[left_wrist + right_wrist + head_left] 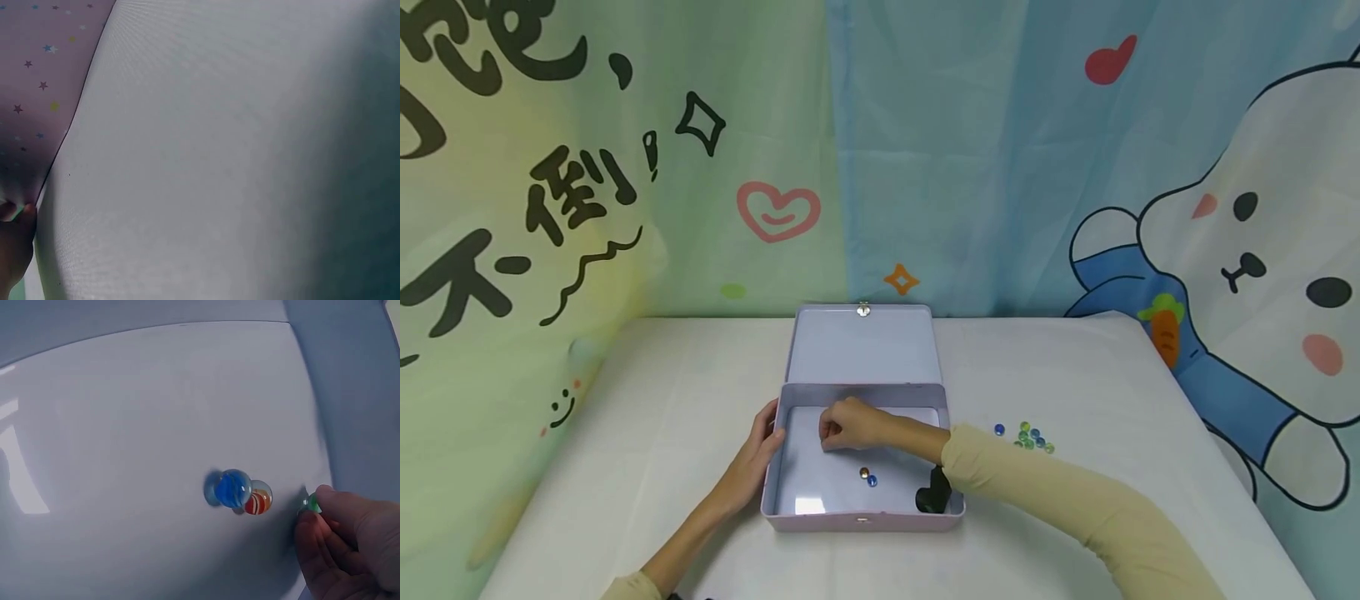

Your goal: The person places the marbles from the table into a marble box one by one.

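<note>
An open pale-lilac hinged box (820,523) lies on the table, its lid (865,346) tipped back. My left hand (752,467) grips the box's left side wall, thumb at the rim; in the left wrist view its fingertips (26,215) meet the star-printed outside. Inside the box, my right hand (852,423) pinches a green glass marble (312,503) between thumb and fingers, close to a side wall. Nearby on the box floor, a blue marble (233,488) and an orange-red swirled marble (259,499) sit side by side.
Several green and blue marbles (1028,437) lie in a loose cluster on the white tablecloth (1037,367) right of the box, with one blue marble (999,430) slightly apart. A printed curtain (925,150) hangs behind the table.
</note>
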A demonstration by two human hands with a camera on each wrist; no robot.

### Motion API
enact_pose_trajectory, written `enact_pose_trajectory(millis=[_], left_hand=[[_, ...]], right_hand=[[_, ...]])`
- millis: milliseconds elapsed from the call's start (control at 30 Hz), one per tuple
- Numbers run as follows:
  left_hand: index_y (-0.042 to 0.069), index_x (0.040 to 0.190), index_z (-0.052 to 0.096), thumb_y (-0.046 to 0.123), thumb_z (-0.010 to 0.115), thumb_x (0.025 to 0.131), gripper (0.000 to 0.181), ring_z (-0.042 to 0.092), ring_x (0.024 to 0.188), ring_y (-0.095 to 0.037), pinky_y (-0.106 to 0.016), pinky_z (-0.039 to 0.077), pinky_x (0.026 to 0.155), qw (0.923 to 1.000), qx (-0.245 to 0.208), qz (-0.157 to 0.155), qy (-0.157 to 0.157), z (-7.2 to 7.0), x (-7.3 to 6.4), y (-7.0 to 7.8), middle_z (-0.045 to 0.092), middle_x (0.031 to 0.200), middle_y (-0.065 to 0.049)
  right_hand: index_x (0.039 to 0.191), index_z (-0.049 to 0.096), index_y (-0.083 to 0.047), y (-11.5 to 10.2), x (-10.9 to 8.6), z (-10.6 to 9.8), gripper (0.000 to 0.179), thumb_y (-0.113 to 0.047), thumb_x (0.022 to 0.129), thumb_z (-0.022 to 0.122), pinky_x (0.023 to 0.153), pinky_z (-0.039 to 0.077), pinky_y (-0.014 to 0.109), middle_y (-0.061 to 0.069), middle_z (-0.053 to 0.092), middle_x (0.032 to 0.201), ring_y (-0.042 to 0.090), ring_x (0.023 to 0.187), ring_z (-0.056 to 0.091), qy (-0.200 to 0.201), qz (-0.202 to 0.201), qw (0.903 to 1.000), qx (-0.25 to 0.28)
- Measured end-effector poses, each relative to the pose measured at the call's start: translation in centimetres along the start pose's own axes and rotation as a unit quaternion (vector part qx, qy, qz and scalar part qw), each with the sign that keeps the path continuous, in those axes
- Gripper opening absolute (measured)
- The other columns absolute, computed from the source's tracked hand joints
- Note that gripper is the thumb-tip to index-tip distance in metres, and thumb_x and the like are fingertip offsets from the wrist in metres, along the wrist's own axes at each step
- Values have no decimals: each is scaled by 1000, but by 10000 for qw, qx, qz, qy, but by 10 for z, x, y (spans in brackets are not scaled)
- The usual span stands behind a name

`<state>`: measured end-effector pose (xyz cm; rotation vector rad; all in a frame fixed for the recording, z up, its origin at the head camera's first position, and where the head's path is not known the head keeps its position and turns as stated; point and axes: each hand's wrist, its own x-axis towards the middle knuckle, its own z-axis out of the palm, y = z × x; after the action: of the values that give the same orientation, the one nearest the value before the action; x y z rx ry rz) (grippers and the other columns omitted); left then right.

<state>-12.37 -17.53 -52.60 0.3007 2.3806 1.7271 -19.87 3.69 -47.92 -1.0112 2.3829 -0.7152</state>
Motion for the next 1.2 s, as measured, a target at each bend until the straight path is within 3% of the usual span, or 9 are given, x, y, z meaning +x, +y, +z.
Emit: enact_pose_trajectory(millis=[333,700,867,1033,1200], left_hand=[[19,154,12,31,31,105,53,22,146,-45,-64,27,110,10000,11,43,3,0,0,0,18,160,-17],[19,154,12,32,30,105,53,21,146,-45,-64,26,111,10000,-22,-9,-10,0,1,1,18,161,-16],[18,154,13,32,31,105,54,20,146,-44,-64,25,112,10000,-15,-13,9,1,0,1,18,160,-16],[20,154,12,34,30,105,54,20,147,-45,-65,24,112,9999,68,-121,28,1,-1,1,17,161,-16],[20,154,13,32,31,105,53,23,146,-44,-65,27,110,9999,86,-75,38,2,-1,1,19,160,-16]], right_hand=[[85,71,-6,3,2,5,8,-13,86,72,60,40,11,3,69,75,-1,63,48,141,-213,9995,-185],[93,72,-6,0,0,2,11,-16,89,69,65,44,12,2,71,82,0,68,52,111,-31,9998,-139],[103,71,-2,-5,-10,-8,18,-14,92,65,71,47,14,6,72,91,5,78,59,138,36,9999,45],[106,71,1,-6,-22,-25,21,-14,92,64,72,48,14,7,73,94,7,81,60,288,-159,9989,324],[106,71,-1,-11,-45,-47,20,-15,93,64,73,50,14,7,73,96,4,81,62,486,-209,9950,848]])
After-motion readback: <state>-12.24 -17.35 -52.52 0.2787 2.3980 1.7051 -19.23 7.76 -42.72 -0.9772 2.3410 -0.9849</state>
